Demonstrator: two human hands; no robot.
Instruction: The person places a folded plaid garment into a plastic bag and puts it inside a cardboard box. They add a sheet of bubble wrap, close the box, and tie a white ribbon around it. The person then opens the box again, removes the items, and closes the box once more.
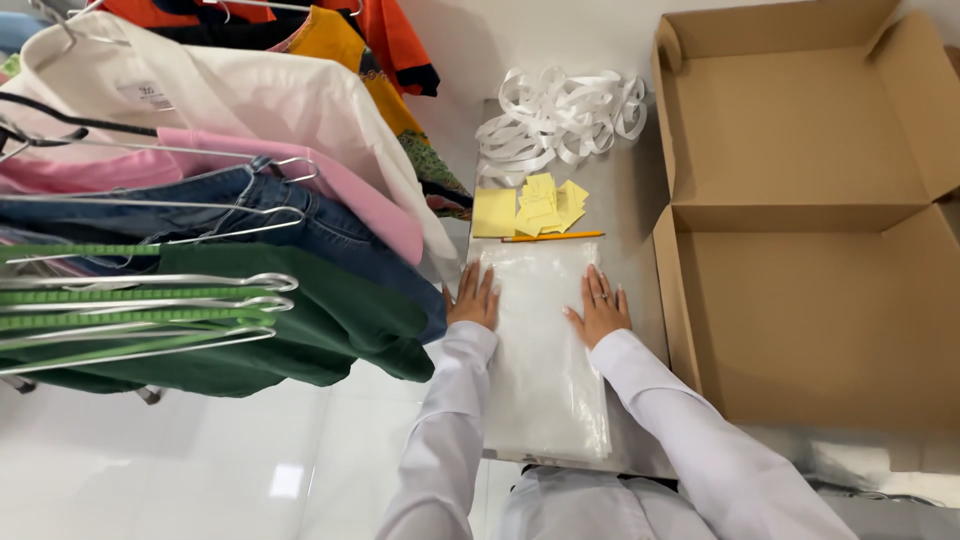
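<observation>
Plastic bags lie stacked on the tabletop; my left hand and right hand press flat, fingers open, on them, pencil just beyond.

– Where are the hands?
– Both sit in the middle of the frame. The left hand lies flat, palm down, fingers together and pointing toward the top of the frame.
– And the other?
– The right hand is flat too, fingers slightly spread, with a ring on one finger.
– The arms?
– Both in long white sleeves, rising from the bottom edge and angling slightly toward each other
</observation>
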